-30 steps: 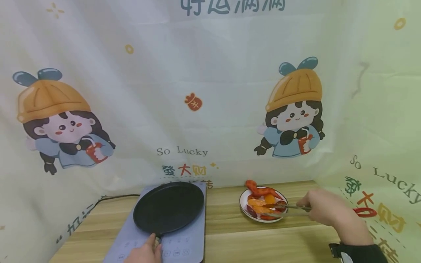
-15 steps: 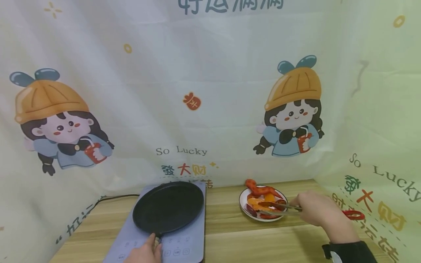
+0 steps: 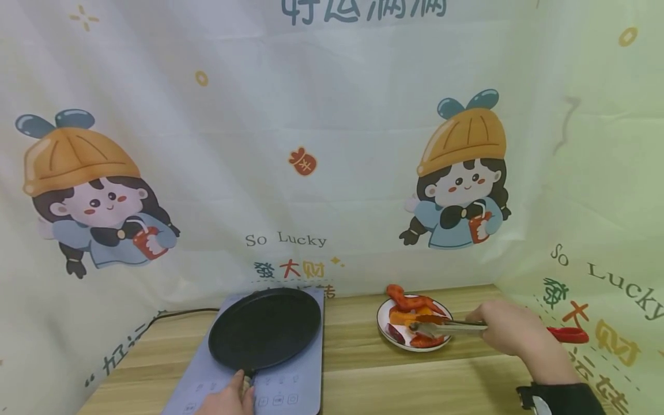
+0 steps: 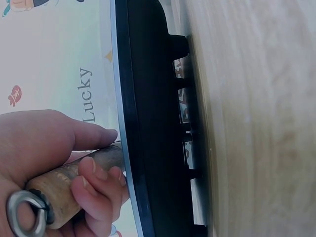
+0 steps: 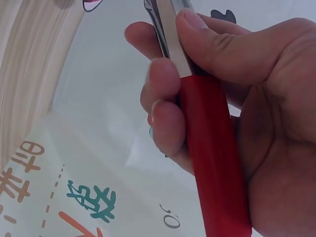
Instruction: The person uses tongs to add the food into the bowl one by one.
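Note:
In the head view my left hand [image 3: 230, 399] grips the handle of a black frying pan [image 3: 266, 328], which lies flat on an induction cooktop [image 3: 306, 380]. The left wrist view shows fingers curled round the wooden handle [image 4: 57, 190], with a metal ring at its end. My right hand [image 3: 505, 329] holds metal tongs [image 3: 461, 327] by their red handle [image 5: 212, 148]. The tongs' tips reach over a white plate [image 3: 382, 329] with a dark rim, their arms close together. On it are a reddish chicken wing [image 3: 412, 301], orange pieces [image 3: 399, 317] and dark red pieces [image 3: 396, 332].
A black cord [image 3: 187, 312] runs left from the cooktop over the wooden table [image 3: 363, 380]. Behind and to the right hangs a pale printed cloth [image 3: 353, 202], meeting the table's back edge.
The arms of the tongs have come closer together over the plate. My right hand has shifted left, then slightly back right. Left hand and pan have stayed put.

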`<action>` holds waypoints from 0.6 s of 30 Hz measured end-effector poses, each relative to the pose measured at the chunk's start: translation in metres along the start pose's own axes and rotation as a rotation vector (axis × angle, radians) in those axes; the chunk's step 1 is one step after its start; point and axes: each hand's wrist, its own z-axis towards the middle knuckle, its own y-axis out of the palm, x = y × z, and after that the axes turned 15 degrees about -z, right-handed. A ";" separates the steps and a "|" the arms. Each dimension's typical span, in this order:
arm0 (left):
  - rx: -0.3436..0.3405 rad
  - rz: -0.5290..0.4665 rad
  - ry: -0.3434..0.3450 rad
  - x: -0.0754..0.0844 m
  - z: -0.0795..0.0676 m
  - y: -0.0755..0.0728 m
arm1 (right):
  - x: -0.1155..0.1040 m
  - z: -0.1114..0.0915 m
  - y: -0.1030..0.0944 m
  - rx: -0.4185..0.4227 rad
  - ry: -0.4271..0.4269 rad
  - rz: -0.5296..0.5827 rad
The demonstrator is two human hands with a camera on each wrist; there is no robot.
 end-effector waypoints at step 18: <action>-0.025 0.015 -0.006 -0.001 0.003 -0.004 | -0.006 0.004 -0.009 -0.005 0.007 0.222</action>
